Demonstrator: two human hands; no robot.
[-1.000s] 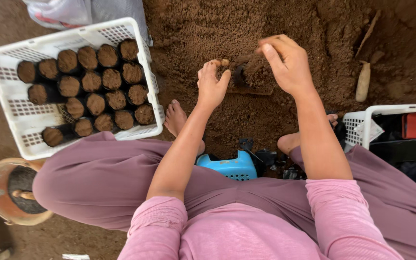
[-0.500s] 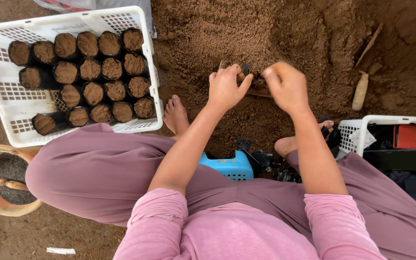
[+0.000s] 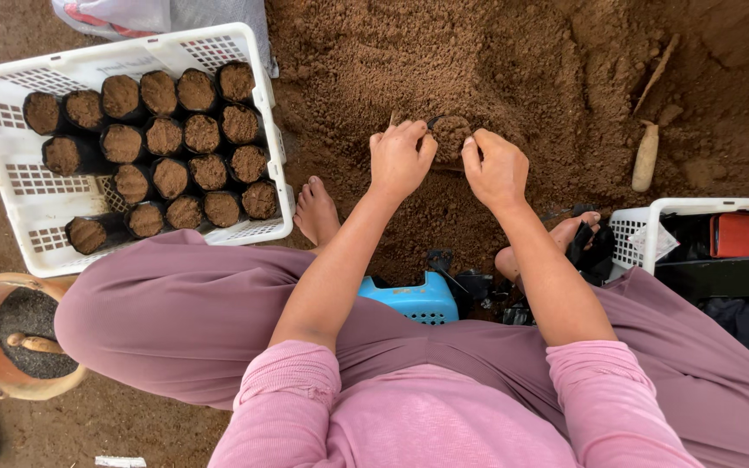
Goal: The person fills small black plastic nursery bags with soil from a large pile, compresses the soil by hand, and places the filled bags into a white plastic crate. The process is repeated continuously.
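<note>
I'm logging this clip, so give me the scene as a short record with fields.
Setting: loose brown soil heap
Left hand: grips one side of a small soil-filled bag
Right hand: grips the bag's other side
Left side: white crate holding rows of filled black bags
Between the legs: blue stool
Right side: second white crate with dark items
</note>
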